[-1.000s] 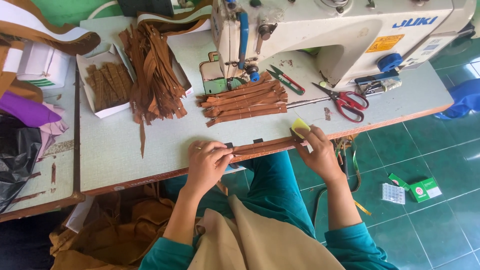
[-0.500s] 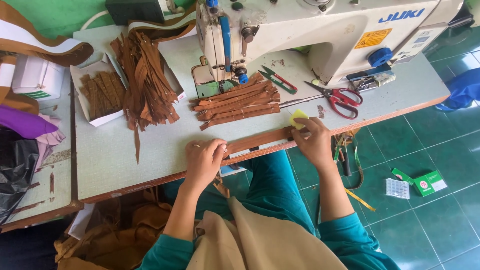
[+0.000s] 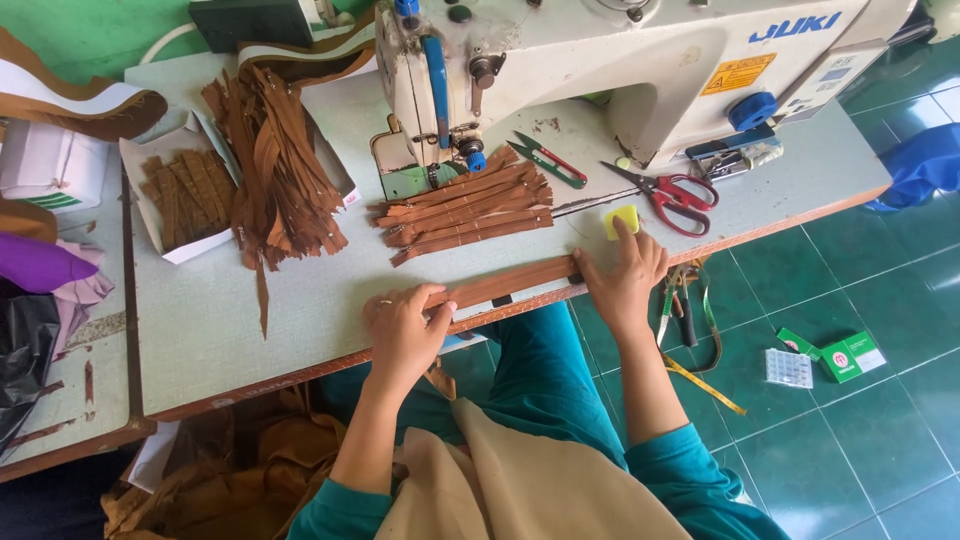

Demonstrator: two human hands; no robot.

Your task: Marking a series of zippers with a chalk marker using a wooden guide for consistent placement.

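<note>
Little has shifted since the earlier frames: both hands are kept on the same long brown strip [image 3: 515,282], which is still stretched along the near edge of the table [image 3: 300,320]. The left hand [image 3: 403,325] is laid flat over the strip's left end, fingers curled down on it; the right hand [image 3: 622,275] is pressed on the right end, and a small yellow block [image 3: 621,220], chalky and rounded, is touched by its fingertips. The strip appears flat, narrow and woven, with a dark patch near its middle.

Just beyond it, a fanned stack of similar brown strips [image 3: 465,208] is seen beside the needle foot of the off-white sewing machine [image 3: 600,60]. Red-handled scissors [image 3: 665,190] are laid near the yellow block. Further left, a loose heap of brown ribbons [image 3: 275,170] and a shallow white box [image 3: 180,190] of short ribbed pieces are seen on the pale, smooth tabletop.
</note>
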